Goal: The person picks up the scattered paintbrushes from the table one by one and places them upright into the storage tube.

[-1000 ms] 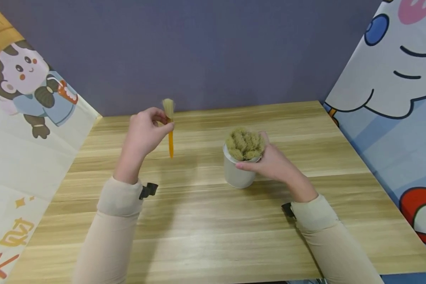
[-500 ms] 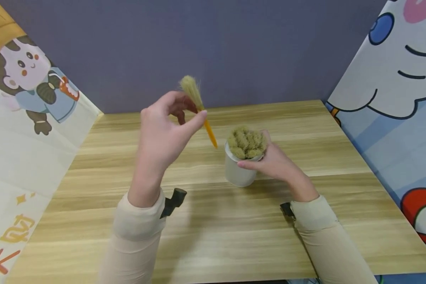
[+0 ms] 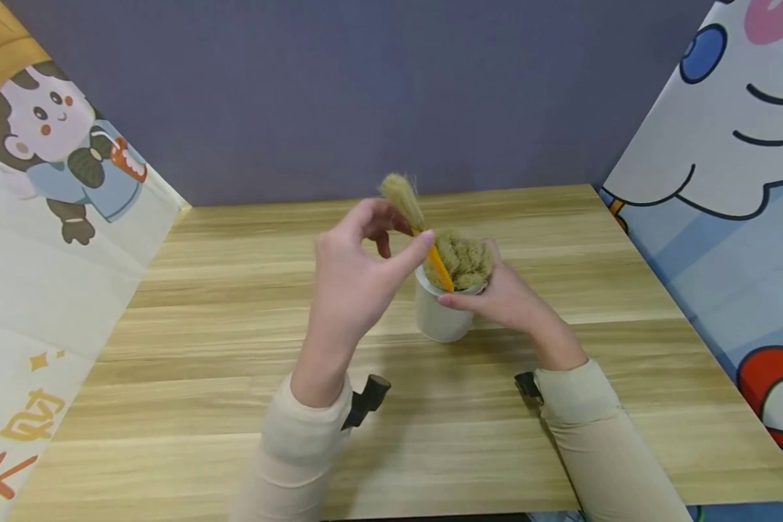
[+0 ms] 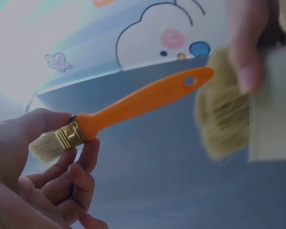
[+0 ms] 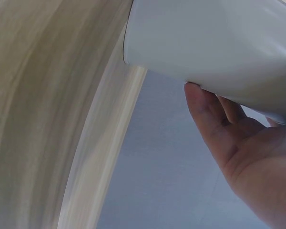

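Note:
A paintbrush point(image 4: 148, 101) with an orange handle, a gold-coloured ferrule and pale bristles is pinched between thumb and fingers of my left hand point(image 3: 359, 279). Its bristles point up and away, and in the head view its handle end overlaps the rim of a white pot point(image 3: 442, 319). Bushy greenish-tan tufts point(image 3: 466, 259) fill the mouth of this pot. My right hand point(image 3: 512, 301) grips the pot from the right, thumb near the rim. In the right wrist view, fingers point(image 5: 205, 107) lie along the pot's side. The left wrist view shows the handle end right by the tufts.
The pot stands on a wood-grain table point(image 3: 202, 312). A grey-blue panel point(image 3: 365, 94) rises behind the table's back edge. Cartoon-printed sheets flank both sides, one on the left point(image 3: 46, 275) and one on the right point(image 3: 724, 254).
My left hand has carried the paintbrush rightward, up and then down, from the table's left side to the pot, its handle tilting along the way. The right hand and pot stay nearly still.

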Demonstrator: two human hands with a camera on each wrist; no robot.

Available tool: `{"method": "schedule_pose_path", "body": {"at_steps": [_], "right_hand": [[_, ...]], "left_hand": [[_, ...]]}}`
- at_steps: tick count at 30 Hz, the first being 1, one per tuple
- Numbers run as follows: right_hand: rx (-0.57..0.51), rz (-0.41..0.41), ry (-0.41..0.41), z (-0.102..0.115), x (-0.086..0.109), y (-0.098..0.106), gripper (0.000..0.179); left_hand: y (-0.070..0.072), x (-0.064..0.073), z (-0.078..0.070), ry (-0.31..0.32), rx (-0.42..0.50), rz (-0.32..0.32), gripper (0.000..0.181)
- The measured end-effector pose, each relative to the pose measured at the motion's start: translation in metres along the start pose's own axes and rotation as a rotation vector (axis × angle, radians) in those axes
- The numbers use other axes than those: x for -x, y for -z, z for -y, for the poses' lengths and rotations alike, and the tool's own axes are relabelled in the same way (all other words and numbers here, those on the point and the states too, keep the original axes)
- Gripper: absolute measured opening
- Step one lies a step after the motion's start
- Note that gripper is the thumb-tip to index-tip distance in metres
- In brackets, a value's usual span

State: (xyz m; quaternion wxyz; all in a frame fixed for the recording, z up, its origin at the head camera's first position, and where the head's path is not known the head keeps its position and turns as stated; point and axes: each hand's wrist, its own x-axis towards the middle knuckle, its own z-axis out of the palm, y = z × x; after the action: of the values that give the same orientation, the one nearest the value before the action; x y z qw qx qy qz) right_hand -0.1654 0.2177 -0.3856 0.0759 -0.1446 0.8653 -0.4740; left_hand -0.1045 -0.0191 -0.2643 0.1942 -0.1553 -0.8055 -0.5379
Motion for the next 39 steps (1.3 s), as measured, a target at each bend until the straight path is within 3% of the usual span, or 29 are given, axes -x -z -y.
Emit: {"method": "schedule_pose_path", "body": {"at_steps": [6, 14, 24, 33, 39], "right_hand": [[-0.024, -0.004, 0.007, 0.001, -0.001, 0.000, 0.088], [-0.037, 0.008, 0.034, 0.001, -0.001, 0.000, 0.086], [-0.046, 0.002, 0.033, 0.002, -0.002, -0.001, 0.088], [-0.026, -0.016, 0.012, 0.002, -0.002, -0.001, 0.093], [-0.012, -0.017, 0.000, 0.001, -0.002, -0.001, 0.099]], "left_hand": [[-0.017, 0.006, 0.007, 0.004, 0.010, -0.004, 0.023], [-0.029, 0.011, 0.017, -0.132, -0.097, -0.048, 0.026], [-0.032, 0.008, 0.022, -0.254, -0.119, -0.125, 0.026], [-0.027, 0.007, 0.025, -0.300, -0.220, -0.193, 0.027], [-0.023, 0.002, 0.033, -0.293, -0.155, -0.205, 0.030]]}}
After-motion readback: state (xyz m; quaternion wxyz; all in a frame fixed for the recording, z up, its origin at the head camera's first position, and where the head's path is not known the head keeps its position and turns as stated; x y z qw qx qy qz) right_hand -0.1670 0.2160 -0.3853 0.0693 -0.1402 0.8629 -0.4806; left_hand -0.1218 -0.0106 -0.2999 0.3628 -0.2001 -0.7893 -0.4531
